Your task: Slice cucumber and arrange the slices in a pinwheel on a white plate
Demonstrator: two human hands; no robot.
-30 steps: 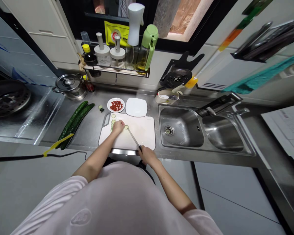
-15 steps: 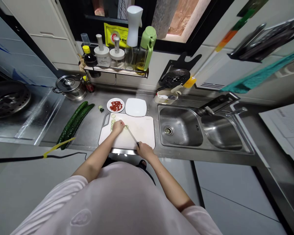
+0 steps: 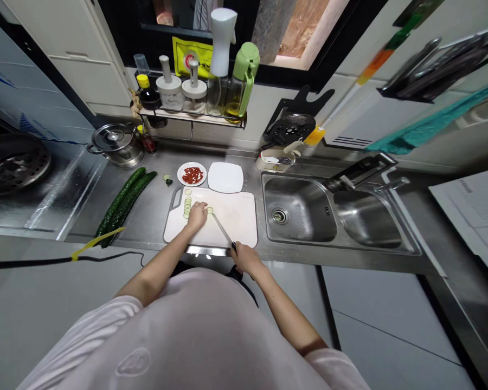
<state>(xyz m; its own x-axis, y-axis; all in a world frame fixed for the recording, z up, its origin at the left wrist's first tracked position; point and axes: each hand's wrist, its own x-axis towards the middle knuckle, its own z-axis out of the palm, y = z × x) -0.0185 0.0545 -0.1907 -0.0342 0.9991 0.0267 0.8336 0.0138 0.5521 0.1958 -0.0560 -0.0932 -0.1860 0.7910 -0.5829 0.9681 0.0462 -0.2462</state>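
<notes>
My right hand (image 3: 246, 258) is wrapped round the black handle of a knife (image 3: 223, 230), its blade pointing up and left over the white cutting board (image 3: 236, 216). By the blade's tip lies a pale green round slice (image 3: 210, 210). My left hand (image 3: 197, 215) is on the board just left of that slice, fingers bent together; what they hold, if anything, is too small to make out. A row of cucumber slices (image 3: 187, 206) lies along the board's left side. Behind the board are a plate of chopped red pieces (image 3: 192, 175) and a white square plate (image 3: 225, 177).
Two long cucumbers (image 3: 124, 203) lie on the counter at the left, near a lidded steel pot (image 3: 117, 145). A double sink (image 3: 301, 208) is at the right. Bottles and jars stand on a wall shelf (image 3: 191, 115). Small green scraps (image 3: 168, 180) lie behind the board.
The knife and my right hand have moved slightly right and down, away from my left hand. My left hand has shifted a little, and more of the slice row shows.
</notes>
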